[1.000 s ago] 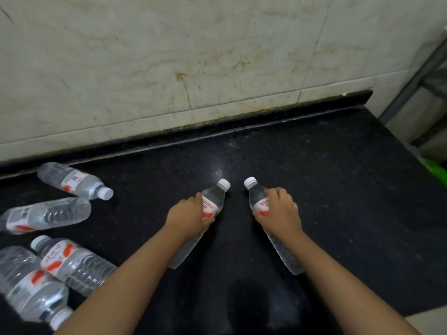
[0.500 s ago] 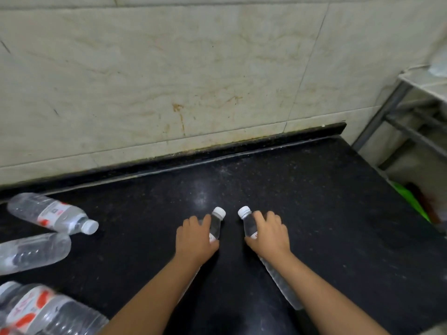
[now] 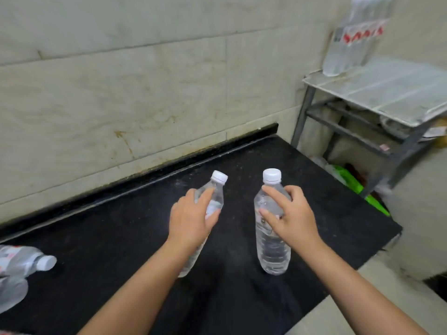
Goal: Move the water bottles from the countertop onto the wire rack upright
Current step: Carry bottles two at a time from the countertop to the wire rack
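My left hand [image 3: 191,220] grips a clear water bottle [image 3: 214,192] with a white cap, tilted with its cap pointing up and away above the black countertop [image 3: 121,238]. My right hand [image 3: 289,218] grips a second water bottle [image 3: 272,250], nearly upright, its base close to the counter. The wire rack [image 3: 387,93] stands at the upper right beyond the counter's end, with several upright bottles [image 3: 350,42] at its back left corner. More bottles lie on their sides at the far left: one capped bottle [image 3: 24,259] and another [image 3: 11,296] below it.
A tiled wall [image 3: 121,81] runs along the back of the counter. The rack's grey legs and crossbars [image 3: 350,131] stand right of the counter end, with green items [image 3: 355,187] and clutter on the floor beneath. The counter's front right edge drops to a pale floor.
Both hands have lifted their bottles off the counter and raised them toward upright. The view has swung right, bringing the wire rack and its bottles into sight.
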Demonstrator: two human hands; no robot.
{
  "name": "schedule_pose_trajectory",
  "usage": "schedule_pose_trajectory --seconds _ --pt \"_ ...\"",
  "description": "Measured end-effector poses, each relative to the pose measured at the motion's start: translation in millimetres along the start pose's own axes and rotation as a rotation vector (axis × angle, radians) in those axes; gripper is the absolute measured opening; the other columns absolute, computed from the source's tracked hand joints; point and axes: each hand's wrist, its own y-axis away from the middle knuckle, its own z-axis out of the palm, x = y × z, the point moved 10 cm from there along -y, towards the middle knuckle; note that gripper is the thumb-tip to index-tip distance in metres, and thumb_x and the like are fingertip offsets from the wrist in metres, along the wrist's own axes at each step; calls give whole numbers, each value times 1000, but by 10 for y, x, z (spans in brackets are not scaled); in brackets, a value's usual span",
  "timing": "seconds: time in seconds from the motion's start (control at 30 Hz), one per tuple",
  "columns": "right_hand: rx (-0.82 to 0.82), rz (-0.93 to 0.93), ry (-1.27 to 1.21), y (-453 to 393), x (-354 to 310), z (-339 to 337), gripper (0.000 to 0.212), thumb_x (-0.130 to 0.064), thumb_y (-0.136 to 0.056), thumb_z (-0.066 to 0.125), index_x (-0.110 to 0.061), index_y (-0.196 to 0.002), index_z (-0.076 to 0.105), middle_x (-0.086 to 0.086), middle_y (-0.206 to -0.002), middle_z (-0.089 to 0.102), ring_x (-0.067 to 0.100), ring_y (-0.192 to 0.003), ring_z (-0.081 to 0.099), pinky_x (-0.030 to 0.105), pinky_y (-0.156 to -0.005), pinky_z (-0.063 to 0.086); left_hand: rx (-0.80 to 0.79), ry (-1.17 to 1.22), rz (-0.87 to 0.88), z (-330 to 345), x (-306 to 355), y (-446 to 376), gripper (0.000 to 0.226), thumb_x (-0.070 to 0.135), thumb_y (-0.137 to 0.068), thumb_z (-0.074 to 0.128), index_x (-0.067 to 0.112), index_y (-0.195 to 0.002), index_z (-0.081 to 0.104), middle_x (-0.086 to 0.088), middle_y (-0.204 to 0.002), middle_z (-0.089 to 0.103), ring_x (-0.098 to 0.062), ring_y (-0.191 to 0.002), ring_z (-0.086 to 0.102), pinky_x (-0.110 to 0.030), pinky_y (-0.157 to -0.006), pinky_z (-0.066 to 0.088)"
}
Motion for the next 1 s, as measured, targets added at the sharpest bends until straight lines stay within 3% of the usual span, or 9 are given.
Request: schedule_pose_trajectory --seconds 0.13,0.27,0.37,0.43,0.53,0.67,0.73,0.83,1.0 --pt "120 -103 28 -56 268 -936 49 -42 -71 50 -19 -111 66 20 -93 57 24 -75 60 23 -63 44 197 8 161 -346 992 -359 42 41 -69 46 20 -105 48 -11 -66 61 -26 -44 56 -26 -39 44" --pt "316 -187 -52 -73 730 -2088 58 -37 -72 59 -14 -124 48 25 -104 54 -6 -89 36 5 -62 39 303 52 180 -533 1965 -651 43 45 -71 43 21 -107 43 -13 -67 61 -31 -50 58 -31 -43 46" --pt "387 -246 -67 -110 1053 -2802 57 -42 -73 53 -20 -124 41 24 -109 54 7 -94 44 -6 -70 35 382 101 203 -632 2722 -829 44 48 -72 42 24 -108 40 -13 -72 62 -33 -59 59 -34 -52 48" --pt "393 -250 -38 -136 1251 -3149 58 -42 -73 57 -22 -124 42 24 -114 55 21 -92 52 -3 -69 38 412 149 222 -663 3167 -932 46 50 -71 42 25 -109 39 -14 -79 65 -34 -63 61 -36 -57 49" --pt "427 -234 13 -191 1562 -3603 55 -31 -70 62 -20 -123 54 24 -119 55 36 -90 60 13 -72 43 455 190 267 -695 3728 -1084 49 50 -71 48 23 -112 43 -13 -84 68 -31 -65 62 -35 -58 49" --pt "486 -223 19 -335 1938 -4110 54 -33 -69 62 -24 -122 56 21 -117 57 24 -81 57 24 -69 44 500 236 289 -694 4256 -1399 53 36 -72 69 10 -117 59 -15 -92 69 -33 -74 63 -35 -63 44" --pt "520 -207 13 -450 2140 -4310 54 -31 -70 68 -23 -121 56 21 -117 57 30 -82 59 29 -73 44 514 243 279 -677 4444 -1599 53 32 -74 73 10 -120 58 -16 -96 69 -35 -80 64 -38 -68 49" --pt "555 -216 16 -695 2394 -4548 52 -31 -69 65 -20 -119 60 20 -110 59 27 -81 58 31 -71 48 565 193 330 -618 4701 -1905 51 43 -72 64 18 -114 51 -14 -83 71 -33 -69 66 -36 -59 53" --pt "593 -260 67 -1387 2819 -4848 51 -32 -69 61 -15 -117 62 19 -105 60 22 -75 55 29 -66 46 582 236 242 -376 4863 -2656 54 21 -67 82 4 -114 64 -19 -90 70 -37 -79 66 -41 -65 53"
